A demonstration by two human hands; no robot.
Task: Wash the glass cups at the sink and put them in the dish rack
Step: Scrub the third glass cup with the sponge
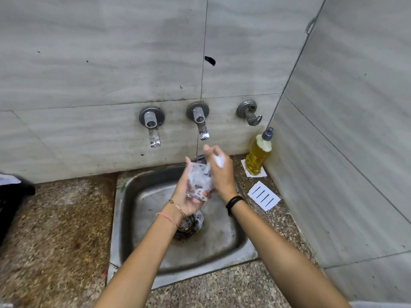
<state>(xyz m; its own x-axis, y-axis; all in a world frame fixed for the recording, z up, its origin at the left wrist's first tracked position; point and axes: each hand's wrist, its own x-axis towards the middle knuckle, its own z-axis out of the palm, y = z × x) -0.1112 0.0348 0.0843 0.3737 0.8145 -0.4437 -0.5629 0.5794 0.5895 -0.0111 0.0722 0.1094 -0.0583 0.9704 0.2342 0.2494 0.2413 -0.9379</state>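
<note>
A soapy glass cup [198,181] is tilted above the steel sink [142,247], below the right-hand wall tap [199,120]. My left hand [189,196] grips the cup from underneath and the left side. My right hand [219,172] lies against the cup's right side, foam on its fingers; whether its fingers curl round the cup is hidden. Foam covers the cup's wall. No dish rack shows clearly.
A second tap [151,123] and a small valve [250,112] are on the tiled wall. A yellow liquid soap bottle [259,152] stands in the right corner beside a white slotted card [264,195]. A dark object [11,196] sits at the left edge of the speckled counter.
</note>
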